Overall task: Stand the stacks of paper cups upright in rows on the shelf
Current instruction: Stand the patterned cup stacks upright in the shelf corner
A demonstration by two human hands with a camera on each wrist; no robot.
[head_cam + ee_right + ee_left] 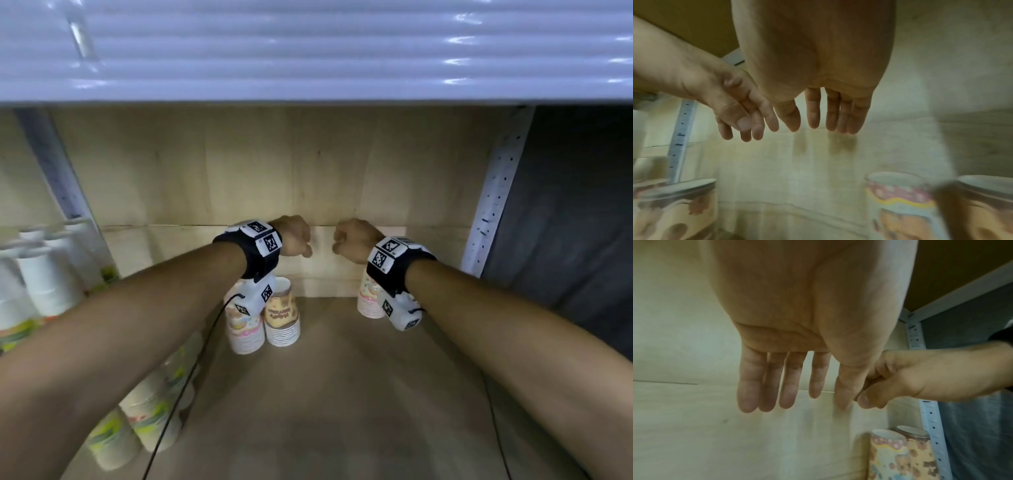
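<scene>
Head view: both hands hang deep in the wooden shelf bay, near the pale wood back panel (239, 164), at about 12 o'clock. The left hand (295, 236) and the right hand (356, 240) are close together but apart, each an empty grip: the wrist views show the fingers (748, 386) hanging straight and relaxed, holding nothing, and the right hand's fingers (856, 113) likewise.

Below the left wrist, two stacks of patterned paper cups stand upright and touching: a pink-and-pastel printed stack (245, 330) and a brown-and-cream printed stack (282, 317), just beside it toward 3 o'clock. Under the right wrist another pastel printed stack (368, 301) stands upright near the back; the wrist cameras suggest a brown stack next to it, hidden in the head view. Set against the back panel like this, they probably begin a rear row, leaving the wood-grain shelf board (342, 394) free in front.

At 8 o'clock, white-and-green paper cup stacks (150, 411) lie tilted along the left edge; these likely remain to be stood up. Plain white cups (44, 277) sit beyond the grey perforated upright (65, 185), at 9 o'clock.
</scene>
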